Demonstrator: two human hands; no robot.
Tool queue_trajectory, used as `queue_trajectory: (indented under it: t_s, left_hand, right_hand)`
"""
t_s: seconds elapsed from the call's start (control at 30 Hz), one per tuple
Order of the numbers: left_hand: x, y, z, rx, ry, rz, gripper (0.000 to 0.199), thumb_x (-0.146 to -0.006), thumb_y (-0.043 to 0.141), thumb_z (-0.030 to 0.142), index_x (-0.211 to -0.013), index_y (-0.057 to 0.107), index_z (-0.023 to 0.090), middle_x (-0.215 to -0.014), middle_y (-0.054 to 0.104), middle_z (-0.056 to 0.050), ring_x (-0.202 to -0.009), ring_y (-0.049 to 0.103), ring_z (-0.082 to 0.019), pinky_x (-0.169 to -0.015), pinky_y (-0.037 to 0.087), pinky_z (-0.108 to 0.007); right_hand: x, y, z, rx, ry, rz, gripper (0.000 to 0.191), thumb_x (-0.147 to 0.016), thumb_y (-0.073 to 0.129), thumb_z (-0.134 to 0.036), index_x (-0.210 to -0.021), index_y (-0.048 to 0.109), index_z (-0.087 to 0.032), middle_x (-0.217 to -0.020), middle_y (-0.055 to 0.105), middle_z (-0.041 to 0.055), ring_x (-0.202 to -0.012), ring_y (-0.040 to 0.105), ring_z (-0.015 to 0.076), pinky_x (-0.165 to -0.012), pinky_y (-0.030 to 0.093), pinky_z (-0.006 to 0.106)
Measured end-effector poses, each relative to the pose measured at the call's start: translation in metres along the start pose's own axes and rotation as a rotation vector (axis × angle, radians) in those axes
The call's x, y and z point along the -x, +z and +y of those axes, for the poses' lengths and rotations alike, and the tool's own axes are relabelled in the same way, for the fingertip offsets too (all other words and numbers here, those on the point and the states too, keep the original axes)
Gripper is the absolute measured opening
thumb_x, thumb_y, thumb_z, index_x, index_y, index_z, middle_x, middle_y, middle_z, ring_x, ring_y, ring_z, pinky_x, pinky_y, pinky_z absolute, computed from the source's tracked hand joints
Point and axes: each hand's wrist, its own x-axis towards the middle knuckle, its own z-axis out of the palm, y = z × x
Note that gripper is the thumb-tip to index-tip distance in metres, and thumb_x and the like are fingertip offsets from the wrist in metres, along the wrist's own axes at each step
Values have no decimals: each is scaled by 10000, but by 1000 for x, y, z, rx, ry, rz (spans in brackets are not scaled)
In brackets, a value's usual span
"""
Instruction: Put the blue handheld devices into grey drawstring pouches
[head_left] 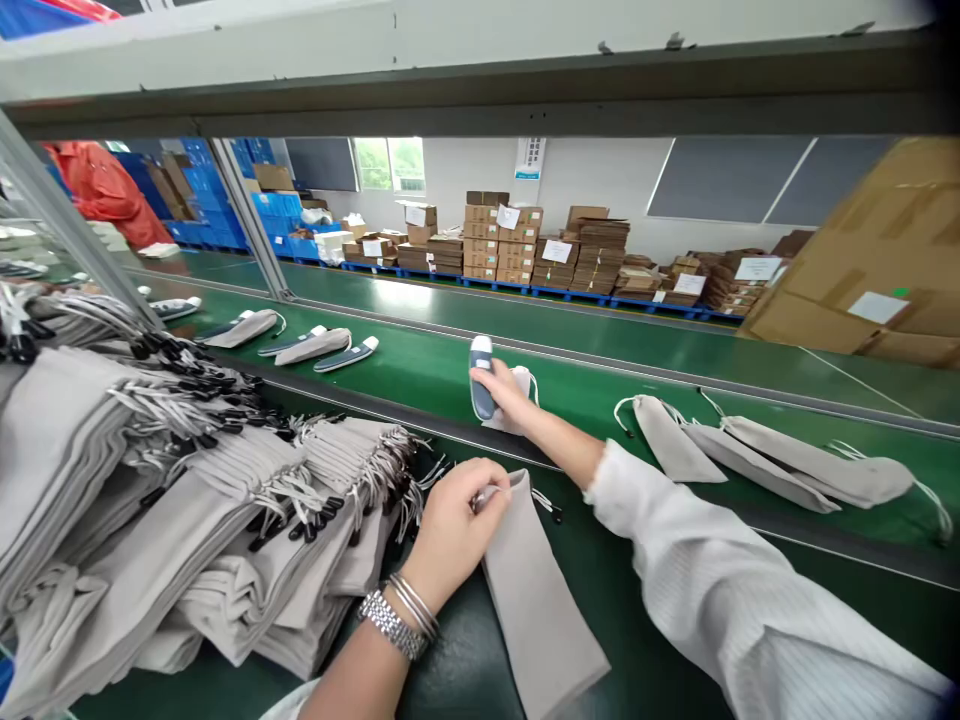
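Observation:
My left hand (pixel 459 515), with a watch and bangles at the wrist, pinches the open top edge of a light grey drawstring pouch (pixel 544 610) that lies flat on the dark green work surface. Farther forward, over the green belt, my right hand (pixel 506 393) grips a blue-grey object with a white end (pixel 481 378), held upright. Just behind that hand another grey pouch (pixel 521 385) shows in part. A white cord with a black tip sticks out beside the near pouch's top.
Stacked grey pouches (pixel 247 500) fill the left side. On the green belt (pixel 420 350) lie blue-grey items and pouches at left, filled-looking pouches (pixel 780 460) at right. A metal beam (pixel 480 80) crosses overhead; a post (pixel 247 215) stands at left. Cartons line the wall.

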Motion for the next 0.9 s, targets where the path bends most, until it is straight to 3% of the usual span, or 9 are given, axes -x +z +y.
queue_trajectory:
  t_s: [0.1,0.2,0.33,0.43,0.5,0.63,0.77,0.83,0.9]
  left_hand:
    - [-1,0,2,94,-42,25,94,-858,570,144,-784,602,192,-809,574,9,-758,508,-141,-704,362,-274]
    - [-1,5,7,146,-62,23,63,-833,636,196,-772,647,193,-819,556,0,-740,499,-140,-678,361,-270]
    - [3,13,12,207,-24,68,23,-804,685,213,-783,681,206,-914,533,-23,-819,514,-153,-713,385,-272]
    - [4,13,10,216,16,171,29,-822,678,228,-801,678,209,-947,525,-34,-893,523,-168,-766,397,-280]
    - [3,10,7,220,14,191,53,-830,677,243,-799,667,202,-931,541,-35,-887,525,-166,-755,396,-273]
    - [-3,-3,-4,385,-122,299,154,-800,716,294,-768,613,184,-811,552,-3,-739,499,-117,-643,380,-224]
    - [-6,-10,-10,568,-278,426,271,-765,751,379,-764,567,180,-677,456,48,-512,292,-54,-449,210,-192]
    - [-4,-7,-7,587,-244,349,292,-756,763,369,-725,552,169,-674,451,43,-514,286,-52,-443,194,-192]
    - [-1,-1,0,626,-184,254,308,-764,758,364,-693,533,166,-678,445,35,-534,314,-60,-453,209,-195]
  right_hand:
    - [59,-34,8,-295,-106,73,519,-927,460,-532,-1314,248,-259,-970,598,33,-665,591,149,-482,430,249]
    - [112,-57,14,-479,-172,36,615,-841,619,-560,-1269,268,-292,-874,559,-18,-473,467,87,-381,337,221]
    - [148,-63,16,-454,-139,-238,551,-882,495,-671,-1191,486,-214,-662,460,-59,-376,295,41,-363,221,208]
    - [157,-61,10,-370,-84,-464,612,-935,344,-692,-1120,595,-165,-633,461,-43,-391,335,45,-386,231,208]
    - [162,-66,2,-412,-47,-508,558,-932,411,-660,-1153,577,-175,-658,476,-41,-438,366,55,-406,255,200]
    - [174,-110,-16,-698,-30,-400,363,-834,670,-500,-1040,532,-234,-550,235,-114,-423,200,53,-406,195,192]
    - [180,-160,-26,-738,-246,52,213,-849,673,-412,-949,537,-280,-574,218,-95,-432,174,59,-425,209,216]
    - [179,-157,-25,-606,-316,128,172,-865,657,-383,-976,572,-282,-648,386,-59,-475,304,66,-459,284,228]
    - [176,-133,-21,-459,-307,-49,266,-859,660,-368,-1102,584,-293,-909,559,-5,-549,427,64,-498,354,234]
